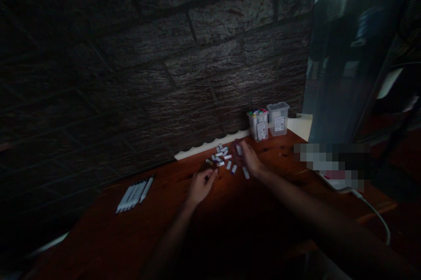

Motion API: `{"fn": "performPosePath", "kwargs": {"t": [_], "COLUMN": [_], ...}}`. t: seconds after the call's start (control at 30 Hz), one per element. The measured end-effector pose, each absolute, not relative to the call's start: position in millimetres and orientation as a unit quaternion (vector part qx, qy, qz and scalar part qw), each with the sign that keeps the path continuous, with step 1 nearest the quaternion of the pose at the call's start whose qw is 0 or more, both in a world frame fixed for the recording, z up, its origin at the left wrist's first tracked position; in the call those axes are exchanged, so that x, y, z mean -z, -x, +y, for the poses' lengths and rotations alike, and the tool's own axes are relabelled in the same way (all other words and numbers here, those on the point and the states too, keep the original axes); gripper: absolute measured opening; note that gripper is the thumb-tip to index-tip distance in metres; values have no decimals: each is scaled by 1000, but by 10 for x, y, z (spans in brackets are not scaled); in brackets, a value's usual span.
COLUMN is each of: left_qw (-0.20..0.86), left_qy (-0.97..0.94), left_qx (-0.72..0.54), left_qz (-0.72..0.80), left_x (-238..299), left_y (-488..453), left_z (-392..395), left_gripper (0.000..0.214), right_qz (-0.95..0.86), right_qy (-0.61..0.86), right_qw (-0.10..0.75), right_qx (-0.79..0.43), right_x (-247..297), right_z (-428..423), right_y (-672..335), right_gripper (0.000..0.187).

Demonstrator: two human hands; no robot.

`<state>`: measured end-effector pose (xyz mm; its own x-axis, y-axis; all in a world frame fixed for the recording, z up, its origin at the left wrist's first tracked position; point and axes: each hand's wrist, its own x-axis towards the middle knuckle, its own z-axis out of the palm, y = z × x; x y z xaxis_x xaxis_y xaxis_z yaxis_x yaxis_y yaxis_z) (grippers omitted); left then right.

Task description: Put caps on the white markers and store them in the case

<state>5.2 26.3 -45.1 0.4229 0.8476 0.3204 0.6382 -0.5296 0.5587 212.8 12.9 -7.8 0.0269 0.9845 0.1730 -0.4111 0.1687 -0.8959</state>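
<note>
In the head view, my right hand (249,158) is closed around a white marker (246,172), whose lower end sticks out below the palm. Left of it, a loose pile of short marker caps (220,163), white with coloured ends, lies on the wooden table. At the near edge of this pile, my left hand (200,184) has its thumb and fingers pinched together. Whatever is between those fingertips is too small and dark to make out. A row of white markers (131,195) lies side by side farther left.
Against the brick wall (158,52) stand a clear plastic tub (258,125) with colourful markers and a second clear tub (278,120). A pale wavy-edged strip (210,145) runs along the wall. On the right, a white cable (378,216) hangs near a blurred-out patch.
</note>
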Motion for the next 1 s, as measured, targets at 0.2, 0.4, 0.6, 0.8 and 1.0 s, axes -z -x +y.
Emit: {"fn": "performPosePath", "kwargs": {"t": [0.2, 0.4, 0.6, 0.8, 1.0], "left_qw": [187, 181, 180, 175, 174], "left_qy": [-820, -821, -826, -829, -833], "left_qx": [-294, -294, -288, -287, -278], "left_qz": [454, 454, 450, 447, 445], "left_x": [442, 454, 446, 451, 444], "left_y": [-67, -62, -60, -58, -52], "left_z": [255, 264, 266, 263, 268], "left_gripper": [43, 43, 43, 45, 46], "right_qz": [-463, -445, -527, -542, -549], "right_qy": [366, 381, 359, 341, 346], "right_qw": [636, 650, 616, 618, 602], "right_qx": [-497, -484, -462, -456, -465], "right_x": [57, 112, 144, 127, 96], "right_z": [107, 152, 88, 39, 24], "right_y": [-2118, -2086, -1995, -1969, -1982], "right_gripper": [36, 47, 45, 41, 44]}}
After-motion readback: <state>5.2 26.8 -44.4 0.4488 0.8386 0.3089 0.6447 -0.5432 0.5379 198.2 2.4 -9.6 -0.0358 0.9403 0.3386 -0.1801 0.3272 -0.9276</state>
